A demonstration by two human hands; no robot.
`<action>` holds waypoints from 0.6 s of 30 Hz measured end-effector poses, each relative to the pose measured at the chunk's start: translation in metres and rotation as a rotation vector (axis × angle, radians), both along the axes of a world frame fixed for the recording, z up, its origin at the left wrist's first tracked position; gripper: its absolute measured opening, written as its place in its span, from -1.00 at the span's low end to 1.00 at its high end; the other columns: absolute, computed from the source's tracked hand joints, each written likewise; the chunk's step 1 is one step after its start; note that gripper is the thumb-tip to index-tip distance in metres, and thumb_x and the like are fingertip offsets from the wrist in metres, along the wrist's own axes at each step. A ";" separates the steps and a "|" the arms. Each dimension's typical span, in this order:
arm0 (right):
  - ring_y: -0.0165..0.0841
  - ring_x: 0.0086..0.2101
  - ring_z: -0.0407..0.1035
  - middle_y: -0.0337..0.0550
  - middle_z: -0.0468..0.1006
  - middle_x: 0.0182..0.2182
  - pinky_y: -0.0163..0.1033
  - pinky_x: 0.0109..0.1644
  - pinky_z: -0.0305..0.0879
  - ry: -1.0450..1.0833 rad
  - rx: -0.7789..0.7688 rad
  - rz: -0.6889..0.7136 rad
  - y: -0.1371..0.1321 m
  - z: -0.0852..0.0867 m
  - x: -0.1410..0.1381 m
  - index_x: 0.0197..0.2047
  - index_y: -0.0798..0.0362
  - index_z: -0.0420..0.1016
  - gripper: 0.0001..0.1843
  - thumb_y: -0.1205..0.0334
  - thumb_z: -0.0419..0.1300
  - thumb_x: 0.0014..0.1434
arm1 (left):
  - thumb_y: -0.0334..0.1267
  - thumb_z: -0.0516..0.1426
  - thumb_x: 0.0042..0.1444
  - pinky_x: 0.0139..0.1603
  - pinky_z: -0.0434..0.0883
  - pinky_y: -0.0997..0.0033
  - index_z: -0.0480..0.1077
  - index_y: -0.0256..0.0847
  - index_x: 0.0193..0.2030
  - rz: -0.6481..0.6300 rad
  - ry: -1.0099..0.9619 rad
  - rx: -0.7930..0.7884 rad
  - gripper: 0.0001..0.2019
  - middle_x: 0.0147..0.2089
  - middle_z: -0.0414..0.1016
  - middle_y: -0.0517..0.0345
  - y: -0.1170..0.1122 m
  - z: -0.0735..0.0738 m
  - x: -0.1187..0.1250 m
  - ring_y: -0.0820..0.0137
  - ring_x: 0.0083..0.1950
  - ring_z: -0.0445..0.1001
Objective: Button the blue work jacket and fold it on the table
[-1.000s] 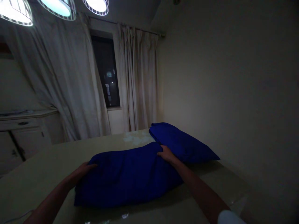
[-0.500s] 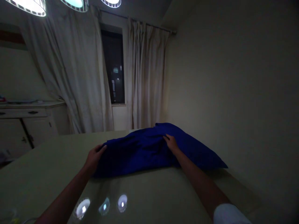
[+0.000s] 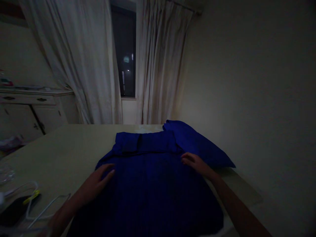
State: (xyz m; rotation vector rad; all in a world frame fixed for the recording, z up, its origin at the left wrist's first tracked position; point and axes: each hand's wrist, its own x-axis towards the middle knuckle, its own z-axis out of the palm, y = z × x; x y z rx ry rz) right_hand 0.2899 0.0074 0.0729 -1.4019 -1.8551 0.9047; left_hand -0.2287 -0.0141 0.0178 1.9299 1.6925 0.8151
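Note:
A dark blue garment (image 3: pixel 150 184) lies spread flat on a pale table (image 3: pixel 74 144), its collar end toward the window. My left hand (image 3: pixel 98 182) rests flat on the garment's left side with fingers stretched out. My right hand (image 3: pixel 195 163) lies on its right shoulder area, fingers extended and touching the cloth. A second folded blue cloth (image 3: pixel 195 143) sits just behind my right hand at the table's far right.
A white clothes hanger (image 3: pixel 37 210), a dark flat object (image 3: pixel 12 210) and a cable lie at the table's left front. White curtains (image 3: pixel 81 59) frame a dark window (image 3: pixel 125 52). A white cabinet (image 3: pixel 29 108) stands at the left, a bare wall to the right.
The blue garment was bunched and held at its two ends; it now lies unfolded and spread toward me, with both hands flat on it. The view has tilted downward.

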 end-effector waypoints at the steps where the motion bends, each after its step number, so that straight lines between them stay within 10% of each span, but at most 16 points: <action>1: -0.09 -0.03 0.55 0.00 0.67 -0.04 -0.03 0.14 0.43 -0.093 0.053 0.041 0.007 0.000 -0.019 0.00 0.00 0.60 -0.53 -0.19 0.22 0.27 | 0.37 0.04 0.17 0.45 0.27 0.00 0.46 -0.13 0.32 -0.039 0.120 0.007 -0.23 0.37 0.47 -0.05 0.002 -0.006 0.009 0.00 0.38 0.42; 10: 0.04 0.41 0.10 0.13 0.19 0.47 0.04 0.46 0.02 -0.404 0.250 0.071 0.104 -0.033 -0.183 0.45 0.03 0.26 -0.18 -0.09 0.36 0.24 | 0.35 -0.10 0.31 0.56 -0.01 -0.14 0.17 -0.02 0.52 0.019 0.515 0.049 -0.22 0.59 0.03 0.07 0.003 -0.048 0.013 0.01 0.61 -0.01; 18: -0.12 -0.11 0.55 -0.12 0.68 -0.21 -0.03 0.10 0.40 -0.232 0.318 -0.031 0.139 -0.032 -0.279 -0.26 0.08 0.63 -0.92 0.38 0.28 0.23 | 0.35 -0.13 0.34 0.58 0.03 -0.11 0.16 -0.02 0.53 0.018 0.564 0.020 -0.23 0.59 0.01 0.11 0.001 -0.042 0.014 0.06 0.61 -0.02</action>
